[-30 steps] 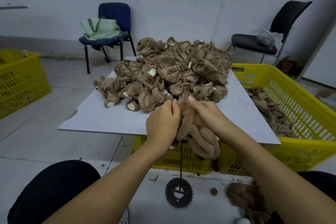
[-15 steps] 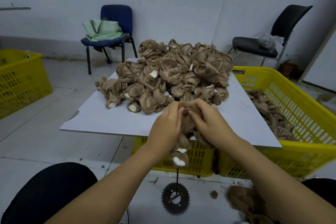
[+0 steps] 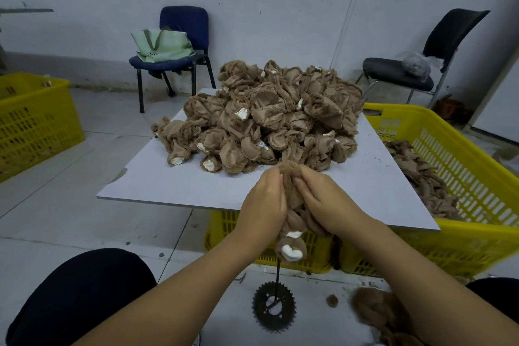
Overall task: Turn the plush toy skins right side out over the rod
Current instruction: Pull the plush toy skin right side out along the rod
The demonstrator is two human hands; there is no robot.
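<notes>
Skin point(image 3: 292, 199) seemingly pinched between fingers point(image 3: 302, 185)

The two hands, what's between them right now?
In the head view, the brown plush skin is pinched between the left hand and right hand, over the rod.

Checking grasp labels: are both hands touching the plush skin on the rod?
Touching. The head view shows the left hand and right hand gripping the plush skin, fingers curled into its fabric.

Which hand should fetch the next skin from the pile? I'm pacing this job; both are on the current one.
Probably the left hand: the pile's nearest loose skins lie ahead and left of it, while the right hand can steady the skin on the rod.
</notes>
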